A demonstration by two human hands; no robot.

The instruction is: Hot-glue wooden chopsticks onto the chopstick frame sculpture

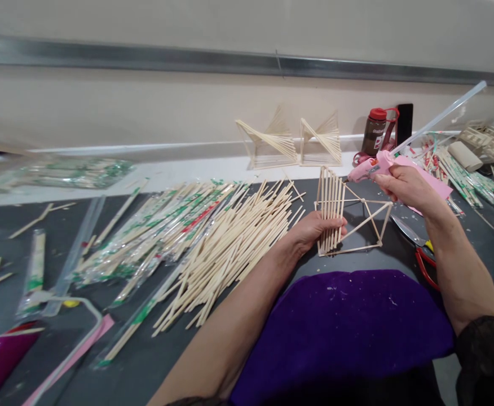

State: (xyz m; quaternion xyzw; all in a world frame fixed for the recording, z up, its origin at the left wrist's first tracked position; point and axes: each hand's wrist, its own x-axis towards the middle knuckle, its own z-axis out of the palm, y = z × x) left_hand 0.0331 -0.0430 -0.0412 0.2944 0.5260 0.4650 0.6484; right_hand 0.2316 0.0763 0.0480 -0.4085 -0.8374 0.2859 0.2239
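A frame of pale wooden sticks [332, 194], with a row of slats on one side and open triangles on the other, is gripped by my left hand [314, 228] at its slatted side. My right hand [408, 183] is wrapped round a pink hot glue gun [374, 165]. A long clear glue stick [441, 115] juts from the gun's back, up and to the right. The gun's nozzle points left, close to the frame's upper slats; whether it touches them I cannot tell. Left of my left hand lies a large pile of loose chopsticks [234, 248].
Scissors [411, 234] with red handles lie beneath my right forearm. Wrapped chopsticks [158, 220] cover the left of the grey table. Two finished-looking stick models [272, 141] stand by the wall, near a dark bottle [374, 132] with a red lid and a phone [405, 124].
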